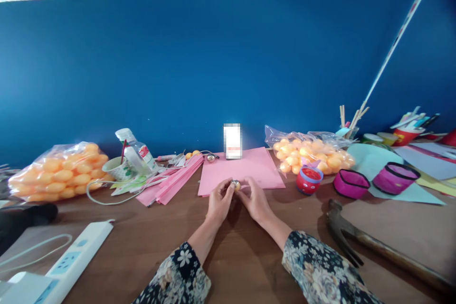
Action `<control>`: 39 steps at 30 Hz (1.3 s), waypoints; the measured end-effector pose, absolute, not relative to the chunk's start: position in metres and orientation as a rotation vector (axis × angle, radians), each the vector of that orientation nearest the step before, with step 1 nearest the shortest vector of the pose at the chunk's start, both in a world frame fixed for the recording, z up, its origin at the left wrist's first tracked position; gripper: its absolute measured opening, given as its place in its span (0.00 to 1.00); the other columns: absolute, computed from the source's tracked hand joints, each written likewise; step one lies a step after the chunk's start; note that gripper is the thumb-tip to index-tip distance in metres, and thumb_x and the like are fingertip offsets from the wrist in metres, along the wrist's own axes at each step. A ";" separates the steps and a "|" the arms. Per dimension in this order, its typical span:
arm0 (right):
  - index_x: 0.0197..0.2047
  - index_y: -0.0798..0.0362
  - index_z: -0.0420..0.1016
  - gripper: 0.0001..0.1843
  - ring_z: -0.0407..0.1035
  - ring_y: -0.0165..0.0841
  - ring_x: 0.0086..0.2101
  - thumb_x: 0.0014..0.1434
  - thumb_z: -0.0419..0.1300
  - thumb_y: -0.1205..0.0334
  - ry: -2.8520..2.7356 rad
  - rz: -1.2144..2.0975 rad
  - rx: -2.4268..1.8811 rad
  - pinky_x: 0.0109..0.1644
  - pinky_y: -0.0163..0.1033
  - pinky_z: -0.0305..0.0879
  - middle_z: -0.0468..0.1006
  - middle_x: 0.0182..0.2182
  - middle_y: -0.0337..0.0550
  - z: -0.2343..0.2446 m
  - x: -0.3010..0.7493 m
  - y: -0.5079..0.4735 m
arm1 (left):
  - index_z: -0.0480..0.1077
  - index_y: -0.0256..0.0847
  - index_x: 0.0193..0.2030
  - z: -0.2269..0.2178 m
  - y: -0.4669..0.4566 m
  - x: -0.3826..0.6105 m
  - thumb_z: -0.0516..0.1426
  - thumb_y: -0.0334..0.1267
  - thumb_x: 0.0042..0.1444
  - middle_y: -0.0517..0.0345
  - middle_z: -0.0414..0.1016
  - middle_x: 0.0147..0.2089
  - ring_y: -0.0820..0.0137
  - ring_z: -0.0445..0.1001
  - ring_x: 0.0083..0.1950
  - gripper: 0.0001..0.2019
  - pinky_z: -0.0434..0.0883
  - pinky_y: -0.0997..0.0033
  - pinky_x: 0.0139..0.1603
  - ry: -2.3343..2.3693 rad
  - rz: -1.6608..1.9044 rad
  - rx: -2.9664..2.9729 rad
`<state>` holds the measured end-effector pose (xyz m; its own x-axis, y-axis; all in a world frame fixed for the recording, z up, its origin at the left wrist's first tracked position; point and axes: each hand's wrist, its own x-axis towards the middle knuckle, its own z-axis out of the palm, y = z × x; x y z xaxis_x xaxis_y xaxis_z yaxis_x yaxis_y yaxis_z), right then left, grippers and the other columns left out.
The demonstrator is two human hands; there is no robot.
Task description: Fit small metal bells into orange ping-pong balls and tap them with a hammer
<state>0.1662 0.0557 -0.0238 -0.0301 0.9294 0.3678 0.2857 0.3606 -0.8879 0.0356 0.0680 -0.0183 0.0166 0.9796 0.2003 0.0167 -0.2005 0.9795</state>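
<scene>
Just in front of the pink paper sheets, both hands meet over the brown table. My left hand has thumb and fingers closed on the left side of a small shiny metallic ball, silvery on top and yellowish lower down. From the other side, the fingertips of my right hand pinch the same ball. Its underside is hidden by the fingers, and its exact kind is too small to make out. A similar silvery round piece lies on the left part of the pink sheets.
Bags of orange balls lie at left and right. A claw hammer rests at right, near purple fabric rings and a red cup. A power strip sits front left. Beyond stand a bottle and blue partition.
</scene>
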 end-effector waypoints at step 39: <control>0.49 0.51 0.64 0.16 0.69 0.35 0.43 0.56 0.54 0.64 -1.634 0.604 -1.089 0.48 0.41 0.66 0.73 0.45 0.47 -0.020 0.164 0.053 | 0.69 0.38 0.45 -0.020 0.070 0.036 0.52 0.45 0.54 0.50 0.75 0.43 0.65 0.72 0.45 0.16 0.67 0.66 0.49 1.110 1.345 1.449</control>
